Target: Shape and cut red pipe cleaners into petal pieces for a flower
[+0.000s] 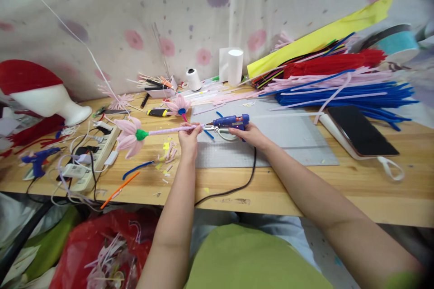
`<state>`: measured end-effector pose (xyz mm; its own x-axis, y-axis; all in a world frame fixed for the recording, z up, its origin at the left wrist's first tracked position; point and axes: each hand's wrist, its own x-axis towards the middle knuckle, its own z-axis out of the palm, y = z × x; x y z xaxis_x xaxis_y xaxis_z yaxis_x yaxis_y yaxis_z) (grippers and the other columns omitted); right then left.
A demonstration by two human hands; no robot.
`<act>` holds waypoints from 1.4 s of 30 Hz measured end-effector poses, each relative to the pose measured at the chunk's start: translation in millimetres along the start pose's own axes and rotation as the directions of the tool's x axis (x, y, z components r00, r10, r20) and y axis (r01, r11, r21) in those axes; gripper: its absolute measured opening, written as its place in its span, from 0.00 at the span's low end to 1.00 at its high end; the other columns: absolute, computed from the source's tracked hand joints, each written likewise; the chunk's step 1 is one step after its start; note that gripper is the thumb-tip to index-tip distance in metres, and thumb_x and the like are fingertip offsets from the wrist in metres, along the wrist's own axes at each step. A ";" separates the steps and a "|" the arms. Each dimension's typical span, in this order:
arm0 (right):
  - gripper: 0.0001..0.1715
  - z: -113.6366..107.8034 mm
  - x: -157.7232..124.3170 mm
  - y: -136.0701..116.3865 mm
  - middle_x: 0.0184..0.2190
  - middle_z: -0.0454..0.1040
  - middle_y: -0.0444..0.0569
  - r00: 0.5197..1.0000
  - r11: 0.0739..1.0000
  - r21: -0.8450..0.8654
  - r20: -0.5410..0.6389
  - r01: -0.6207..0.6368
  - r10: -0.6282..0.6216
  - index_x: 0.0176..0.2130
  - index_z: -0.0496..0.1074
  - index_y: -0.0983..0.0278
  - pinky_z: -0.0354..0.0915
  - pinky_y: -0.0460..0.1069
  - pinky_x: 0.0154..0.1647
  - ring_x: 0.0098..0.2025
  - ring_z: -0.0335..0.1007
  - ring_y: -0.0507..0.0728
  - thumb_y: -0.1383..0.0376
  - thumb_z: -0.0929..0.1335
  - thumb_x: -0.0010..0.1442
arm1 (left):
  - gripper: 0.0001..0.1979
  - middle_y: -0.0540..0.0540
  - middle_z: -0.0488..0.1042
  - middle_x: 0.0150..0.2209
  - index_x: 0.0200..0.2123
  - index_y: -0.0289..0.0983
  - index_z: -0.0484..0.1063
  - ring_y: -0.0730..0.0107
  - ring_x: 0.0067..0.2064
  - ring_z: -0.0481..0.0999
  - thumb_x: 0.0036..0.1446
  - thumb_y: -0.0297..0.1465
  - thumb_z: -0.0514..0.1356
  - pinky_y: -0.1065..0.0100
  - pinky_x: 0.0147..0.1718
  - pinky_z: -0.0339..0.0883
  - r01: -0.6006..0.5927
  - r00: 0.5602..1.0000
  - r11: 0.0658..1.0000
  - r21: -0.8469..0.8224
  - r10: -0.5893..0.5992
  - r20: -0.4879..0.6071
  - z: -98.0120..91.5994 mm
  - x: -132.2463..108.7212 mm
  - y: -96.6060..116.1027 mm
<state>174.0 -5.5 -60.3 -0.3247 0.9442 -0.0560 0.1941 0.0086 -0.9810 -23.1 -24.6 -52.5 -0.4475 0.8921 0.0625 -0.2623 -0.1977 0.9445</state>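
Note:
My left hand (190, 137) is closed around the lilac-wrapped stem of a pink pipe-cleaner flower (130, 137). The flower lies sideways, its petals and green base pointing left. In my right hand (251, 135) is a blue hot glue gun (232, 121), its nozzle aimed left at the stem's end; whether they touch I cannot tell. Scissors (227, 134) lie on the grey cutting mat (271, 149) under the glue gun. Behind my left hand lies a second pink flower (181, 106) with a blue centre.
Bundles of blue pipe cleaners (342, 97) and red pipe cleaners (332, 63) fill the back right. A phone (362, 131) rests at the right. A power strip (98, 158), cables and another glue gun (39, 161) crowd the left. The gun's black cord (237, 188) crosses the front edge.

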 end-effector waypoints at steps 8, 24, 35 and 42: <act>0.27 3.8 -0.5 -3.1 0.16 0.58 0.40 0.999 0.999 0.007 0.009 0.047 -0.047 0.29 0.66 0.65 0.51 0.46 0.24 0.24 0.56 0.50 0.45 0.68 0.42 | 0.25 0.52 0.72 0.27 0.29 0.39 0.54 0.76 0.29 0.72 0.33 0.30 0.68 0.73 0.31 0.64 -0.009 1.000 1.000 0.018 0.008 0.011 0.2 0.4 0.2; 0.25 3.3 3.2 2.6 0.16 0.58 0.39 1.000 1.000 0.007 0.008 0.028 -0.028 0.31 0.68 0.66 0.51 0.45 0.24 0.22 0.54 0.48 0.48 0.68 0.44 | 0.24 0.53 0.72 0.27 0.30 0.39 0.54 0.76 0.30 0.72 0.34 0.29 0.68 0.72 0.33 0.64 -0.017 1.000 1.000 0.003 0.016 0.026 2.4 1.9 1.2; 0.24 4.9 3.4 2.2 0.16 0.59 0.40 0.997 0.994 0.078 -0.019 0.072 -0.070 0.26 0.67 0.66 0.54 0.46 0.26 0.24 0.57 0.49 0.48 0.70 0.41 | 0.24 0.53 0.73 0.26 0.29 0.38 0.55 0.77 0.29 0.73 0.32 0.29 0.69 0.74 0.30 0.64 -0.035 0.999 0.999 -0.036 0.036 0.034 2.0 3.7 -0.4; 0.23 5.3 2.5 -1.4 0.16 0.60 0.40 0.997 0.992 0.099 -0.012 0.079 -0.078 0.25 0.66 0.65 0.56 0.46 0.26 0.26 0.60 0.50 0.48 0.71 0.40 | 0.25 0.52 0.73 0.26 0.29 0.38 0.55 0.78 0.28 0.73 0.32 0.28 0.69 0.74 0.29 0.64 -0.036 0.999 0.998 -0.053 0.037 0.033 1.9 4.2 -0.3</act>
<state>168.0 -4.8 -60.1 -0.3278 0.9445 0.0233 0.0756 0.0508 -0.9958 -23.3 -20.1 -52.0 -0.4281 0.8972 0.1085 -0.2910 -0.2505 0.9233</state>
